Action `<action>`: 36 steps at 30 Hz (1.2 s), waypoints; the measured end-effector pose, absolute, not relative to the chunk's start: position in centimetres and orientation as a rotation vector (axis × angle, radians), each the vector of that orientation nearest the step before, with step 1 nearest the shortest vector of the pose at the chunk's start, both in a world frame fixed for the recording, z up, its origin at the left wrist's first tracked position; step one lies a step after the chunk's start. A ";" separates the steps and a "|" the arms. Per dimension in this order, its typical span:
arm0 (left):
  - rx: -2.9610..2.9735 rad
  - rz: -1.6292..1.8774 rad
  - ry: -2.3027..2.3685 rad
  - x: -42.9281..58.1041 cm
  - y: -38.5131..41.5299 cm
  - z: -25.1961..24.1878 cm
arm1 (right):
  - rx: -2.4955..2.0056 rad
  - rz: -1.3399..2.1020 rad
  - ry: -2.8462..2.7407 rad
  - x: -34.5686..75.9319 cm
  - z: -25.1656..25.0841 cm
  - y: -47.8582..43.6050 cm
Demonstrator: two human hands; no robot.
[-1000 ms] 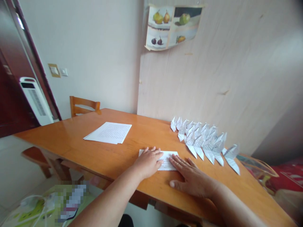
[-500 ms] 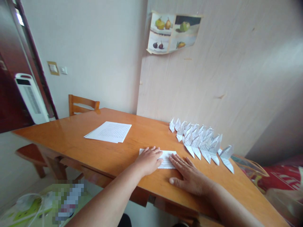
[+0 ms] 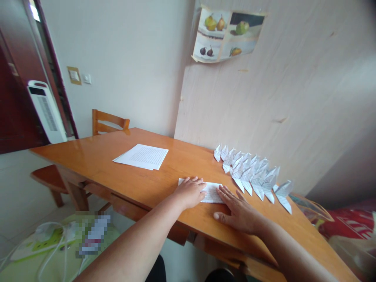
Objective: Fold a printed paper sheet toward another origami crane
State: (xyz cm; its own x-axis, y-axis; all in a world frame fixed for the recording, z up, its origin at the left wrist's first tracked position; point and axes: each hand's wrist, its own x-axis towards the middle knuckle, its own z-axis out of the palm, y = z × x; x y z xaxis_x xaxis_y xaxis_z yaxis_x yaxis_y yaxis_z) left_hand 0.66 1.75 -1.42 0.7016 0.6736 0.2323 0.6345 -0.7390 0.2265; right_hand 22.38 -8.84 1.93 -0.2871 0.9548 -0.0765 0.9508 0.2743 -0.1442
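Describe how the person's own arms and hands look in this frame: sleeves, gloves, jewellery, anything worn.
Both forearms are bare as far as the picture shows; no sleeve is in view. The left hand and the right hand wear no gloves. No watch, bracelet or ring shows on either. The fingers are spread, with short nails. Nothing is marked or taped on them.

Left hand [image 3: 189, 192] covers much of the folded sheet [image 3: 212, 192]; its print is too small to read, and a floor patch [image 3: 91, 235] is blurred.
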 end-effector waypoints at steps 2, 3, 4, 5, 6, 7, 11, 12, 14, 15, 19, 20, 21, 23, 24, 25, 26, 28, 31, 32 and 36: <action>2.779 0.463 1.070 0.7 1.7 -1.4 | -1.799 0.159 -2.510 21.7 2.2 -9.2; 2.779 0.466 1.070 0.7 1.7 -1.3 | -1.757 0.121 -2.530 21.3 2.4 -9.4; 2.778 0.470 1.070 0.7 1.7 -1.3 | -1.715 0.094 -2.550 20.8 2.5 -9.6; 2.776 0.473 1.072 0.7 1.7 -1.2 | -1.680 0.081 -2.565 20.3 2.6 -9.8; 2.775 0.476 1.073 0.7 1.6 -1.2 | -1.654 0.080 -2.573 19.8 2.6 -10.0; 2.775 0.478 1.072 0.6 1.6 -1.1 | -1.637 0.088 -2.574 19.3 2.6 -10.1; 2.780 0.486 1.055 0.6 1.4 -1.0 | -1.614 0.152 -2.556 17.9 2.0 -10.7; 2.780 0.487 1.052 0.6 1.4 -1.0 | -1.618 0.169 -2.550 17.7 1.9 -10.8; 2.779 0.493 1.054 0.6 1.3 -1.0 | -1.631 0.200 -2.531 17.5 1.6 -11.0; 2.777 0.495 1.057 0.6 1.3 -1.1 | -1.641 0.214 -2.520 17.5 1.5 -11.0; 2.767 0.492 1.074 0.6 1.4 -1.2 | -1.659 0.250 -2.497 17.5 1.3 -11.1; 2.767 0.489 1.074 0.6 1.4 -1.3 | -1.657 0.257 -2.493 17.6 1.2 -11.1; 2.766 0.487 1.074 0.6 1.5 -1.3 | -1.650 0.262 -2.488 17.6 1.2 -11.1; 2.767 0.479 1.071 0.6 1.5 -1.3 | -1.633 0.263 -2.479 17.7 1.1 -11.0; 2.767 0.475 1.070 0.6 1.6 -1.3 | -1.625 0.262 -2.477 17.8 1.0 -11.1; 2.767 0.469 1.070 0.6 1.6 -1.3 | -1.620 0.260 -2.478 17.8 1.0 -11.1; 2.766 0.464 1.071 0.6 1.6 -1.3 | -1.621 0.258 -2.480 17.8 1.1 -11.1; 2.764 0.453 1.072 0.5 1.6 -1.2 | -1.640 0.253 -2.491 17.9 1.2 -11.3; 2.761 0.439 1.072 0.5 1.5 -1.1 | -1.663 0.230 -2.503 18.0 1.4 -11.5; 2.760 0.434 1.072 0.5 1.5 -1.0 | -1.663 0.223 -2.503 18.1 1.4 -11.6; 2.752 0.416 1.082 0.5 1.4 -0.8 | -1.668 0.194 -2.503 18.4 1.4 -11.8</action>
State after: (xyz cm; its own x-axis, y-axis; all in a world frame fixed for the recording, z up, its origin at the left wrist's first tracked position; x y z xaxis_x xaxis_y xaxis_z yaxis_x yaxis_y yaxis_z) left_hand 0.47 1.42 -0.82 0.7007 0.6851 0.1992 0.6420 -0.7273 0.2427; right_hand 18.44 -11.81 1.39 -0.3815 0.9237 0.0348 0.9073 0.3814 -0.1769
